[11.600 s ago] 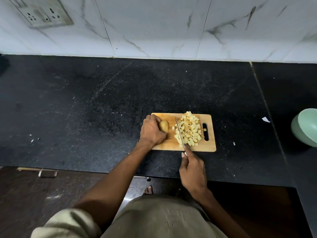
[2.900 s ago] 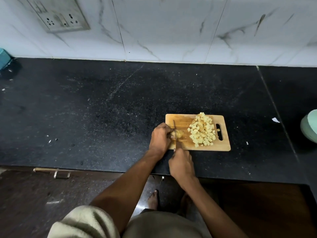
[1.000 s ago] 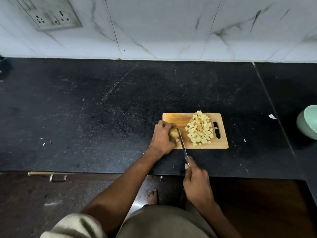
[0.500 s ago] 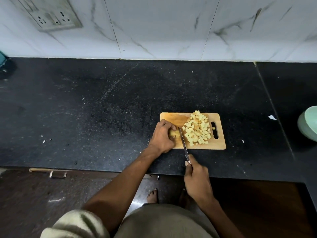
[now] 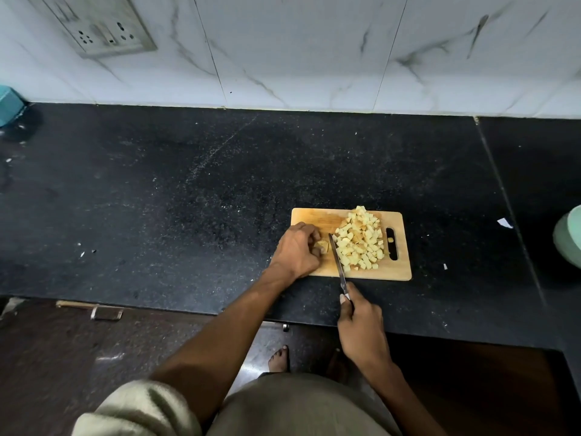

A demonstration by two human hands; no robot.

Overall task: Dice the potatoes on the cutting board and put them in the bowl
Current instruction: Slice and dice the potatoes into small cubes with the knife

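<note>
- Head view: the pale green round bowl [image 5: 569,239] is being cut off by the right edge of the frame, so only a curved part of its smooth wall is being shown; its inside cannot be seen.
- A small yellow potato piece [image 5: 322,246] is being largely hidden under the curled fingers of the left hand [image 5: 298,250], which is being pressed closed onto it at the left part of the board; its full shape cannot be made out.
- The handle of the slim steel-bladed knife [image 5: 338,261] is being covered by the right hand [image 5: 361,322], which is being wrapped tightly around it with the forefinger laid along the top; only the narrow, shiny blade is being shown, with its tip lying just beside the potato piece.
- A heap of pale yellow, roughly cubic potato dice [image 5: 360,243] is being kept on the light wooden rectangular cutting board [image 5: 401,269], touching the right side of the blade; one cube is lying in the board's slotted handle hole.
- The board is being carried by the black speckled stone counter [image 5: 188,199], well apart from the bowl.
- A teal object [image 5: 8,105] is being clipped by the left edge and cannot be identified.
- The white marbled wall tiles [image 5: 314,48] are being shown glossy and grey-veined.
</note>
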